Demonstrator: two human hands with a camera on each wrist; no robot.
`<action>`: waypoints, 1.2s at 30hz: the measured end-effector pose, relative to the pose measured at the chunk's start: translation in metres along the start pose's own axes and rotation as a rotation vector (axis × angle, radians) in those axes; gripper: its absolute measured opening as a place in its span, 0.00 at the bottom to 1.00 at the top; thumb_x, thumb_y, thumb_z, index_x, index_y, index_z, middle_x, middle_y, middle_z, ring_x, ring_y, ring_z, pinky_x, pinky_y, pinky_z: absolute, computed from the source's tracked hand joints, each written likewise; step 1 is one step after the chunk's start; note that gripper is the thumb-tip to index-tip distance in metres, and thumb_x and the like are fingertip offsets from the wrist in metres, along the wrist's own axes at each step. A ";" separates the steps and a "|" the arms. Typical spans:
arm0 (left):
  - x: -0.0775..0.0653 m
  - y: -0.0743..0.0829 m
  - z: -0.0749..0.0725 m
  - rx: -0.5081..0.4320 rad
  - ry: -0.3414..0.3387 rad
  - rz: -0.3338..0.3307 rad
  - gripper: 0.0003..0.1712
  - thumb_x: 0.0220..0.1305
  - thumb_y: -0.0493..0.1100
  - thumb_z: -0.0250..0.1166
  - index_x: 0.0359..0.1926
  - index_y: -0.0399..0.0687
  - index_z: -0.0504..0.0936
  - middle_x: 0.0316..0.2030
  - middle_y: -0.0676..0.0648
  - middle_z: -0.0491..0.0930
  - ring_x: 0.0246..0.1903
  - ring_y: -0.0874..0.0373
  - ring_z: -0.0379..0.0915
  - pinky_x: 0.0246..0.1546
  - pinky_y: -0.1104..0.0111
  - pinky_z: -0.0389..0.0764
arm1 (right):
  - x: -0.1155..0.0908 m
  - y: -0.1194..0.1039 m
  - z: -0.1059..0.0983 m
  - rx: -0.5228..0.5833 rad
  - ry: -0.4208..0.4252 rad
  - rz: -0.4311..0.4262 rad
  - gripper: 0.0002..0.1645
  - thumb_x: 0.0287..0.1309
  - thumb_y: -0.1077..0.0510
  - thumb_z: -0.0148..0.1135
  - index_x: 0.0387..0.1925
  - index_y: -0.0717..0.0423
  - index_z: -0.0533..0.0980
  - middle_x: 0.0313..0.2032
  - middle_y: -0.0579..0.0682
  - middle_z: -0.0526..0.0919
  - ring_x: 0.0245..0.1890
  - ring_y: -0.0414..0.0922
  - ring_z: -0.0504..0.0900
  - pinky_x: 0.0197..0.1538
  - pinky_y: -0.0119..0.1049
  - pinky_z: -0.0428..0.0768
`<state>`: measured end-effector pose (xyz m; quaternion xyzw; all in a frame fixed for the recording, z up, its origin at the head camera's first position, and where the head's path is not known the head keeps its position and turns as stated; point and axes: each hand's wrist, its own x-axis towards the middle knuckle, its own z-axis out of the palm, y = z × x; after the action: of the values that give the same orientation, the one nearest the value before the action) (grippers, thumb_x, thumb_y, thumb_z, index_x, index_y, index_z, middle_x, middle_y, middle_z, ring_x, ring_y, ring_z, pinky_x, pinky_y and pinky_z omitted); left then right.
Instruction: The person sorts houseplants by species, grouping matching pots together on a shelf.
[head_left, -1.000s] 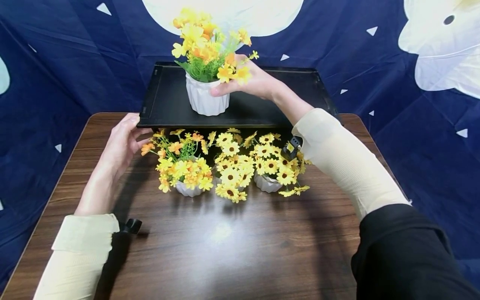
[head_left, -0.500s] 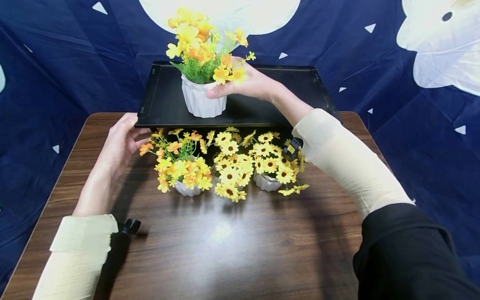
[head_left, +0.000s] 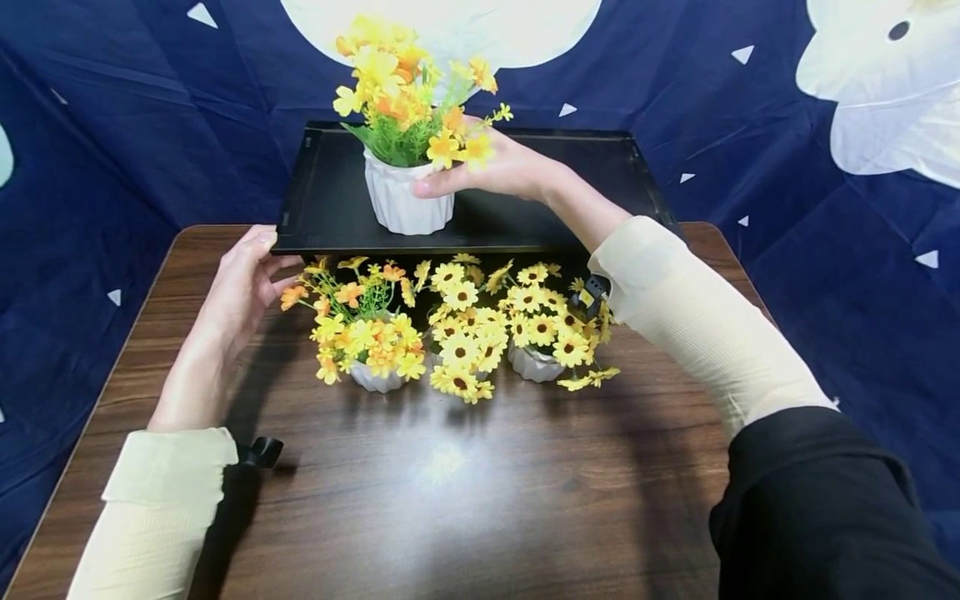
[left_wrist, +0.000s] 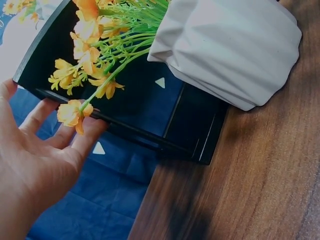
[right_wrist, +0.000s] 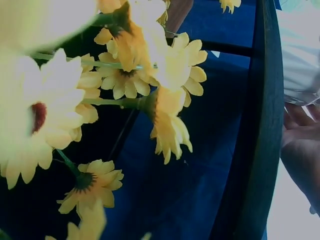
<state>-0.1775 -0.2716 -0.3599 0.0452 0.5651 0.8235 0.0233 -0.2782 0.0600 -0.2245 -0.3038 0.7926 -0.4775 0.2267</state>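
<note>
A small black shelf (head_left: 330,183) stands at the back of the table. My left hand (head_left: 243,279) grips its left edge, thumb on top; in the left wrist view the fingers (left_wrist: 92,132) lie at the shelf's side frame. On top, toward the left, is a white fluted flower pot (head_left: 397,200) with yellow and orange flowers (head_left: 390,92). My right hand (head_left: 502,167) holds this pot from the right, its thumb across the front; the other fingers are mostly hidden. Through the right wrist view, the hand (right_wrist: 305,150) shows beyond the shelf's dark edge (right_wrist: 265,125).
Beneath the shelf stand more potted flowers: an orange-yellow one (head_left: 367,337) at left, then yellow daisies in the middle (head_left: 461,354) and at right (head_left: 543,329). Their blooms reach past the shelf's front edge. A brown wooden table (head_left: 450,517) carries everything; a dark blue cloth (head_left: 847,317) hangs behind.
The held flower pot shifted slightly left and toward the shelf's front in the first half second. Since then both hands and the pot have stayed nearly still.
</note>
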 end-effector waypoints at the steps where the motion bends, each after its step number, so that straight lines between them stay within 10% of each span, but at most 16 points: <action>1: 0.000 0.000 0.000 -0.001 0.000 -0.002 0.09 0.76 0.47 0.59 0.50 0.50 0.80 0.43 0.55 0.86 0.43 0.62 0.83 0.44 0.74 0.85 | 0.001 0.001 0.000 -0.006 0.001 0.005 0.55 0.54 0.52 0.75 0.79 0.45 0.56 0.75 0.45 0.66 0.73 0.39 0.67 0.79 0.37 0.61; 14: 0.001 -0.003 0.001 0.019 0.003 0.001 0.09 0.77 0.47 0.58 0.49 0.51 0.80 0.44 0.55 0.86 0.43 0.62 0.83 0.44 0.73 0.85 | -0.001 0.013 -0.005 -0.037 -0.024 0.019 0.54 0.56 0.49 0.75 0.79 0.43 0.55 0.68 0.51 0.74 0.63 0.46 0.78 0.74 0.44 0.70; 22: 0.001 -0.003 0.000 0.012 0.000 0.003 0.09 0.76 0.48 0.59 0.49 0.50 0.80 0.44 0.55 0.85 0.43 0.62 0.82 0.44 0.73 0.85 | -0.011 0.012 -0.010 -0.106 0.060 0.164 0.64 0.56 0.46 0.76 0.82 0.40 0.45 0.82 0.41 0.51 0.80 0.37 0.54 0.81 0.37 0.58; 29: 0.001 -0.002 0.000 0.010 0.003 0.005 0.09 0.76 0.47 0.59 0.49 0.50 0.80 0.44 0.55 0.85 0.43 0.62 0.82 0.43 0.74 0.85 | -0.030 0.018 -0.016 -0.103 0.086 0.104 0.56 0.60 0.47 0.73 0.81 0.43 0.50 0.79 0.51 0.58 0.69 0.45 0.76 0.74 0.44 0.71; 32: 0.001 -0.002 0.000 0.015 0.002 0.005 0.09 0.76 0.47 0.59 0.49 0.50 0.80 0.44 0.55 0.85 0.43 0.62 0.82 0.44 0.74 0.85 | -0.040 0.020 -0.018 -0.119 0.110 0.141 0.59 0.61 0.44 0.72 0.82 0.40 0.45 0.82 0.50 0.50 0.72 0.44 0.74 0.76 0.45 0.69; 36: 0.002 -0.003 -0.001 0.019 -0.001 -0.002 0.09 0.76 0.47 0.58 0.50 0.50 0.80 0.44 0.55 0.85 0.43 0.62 0.82 0.44 0.74 0.85 | -0.048 0.024 -0.017 -0.082 0.149 0.122 0.56 0.62 0.47 0.71 0.82 0.40 0.49 0.76 0.54 0.62 0.69 0.45 0.76 0.74 0.46 0.71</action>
<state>-0.1797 -0.2718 -0.3627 0.0454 0.5729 0.8180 0.0241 -0.2614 0.1129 -0.2356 -0.2278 0.8431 -0.4515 0.1831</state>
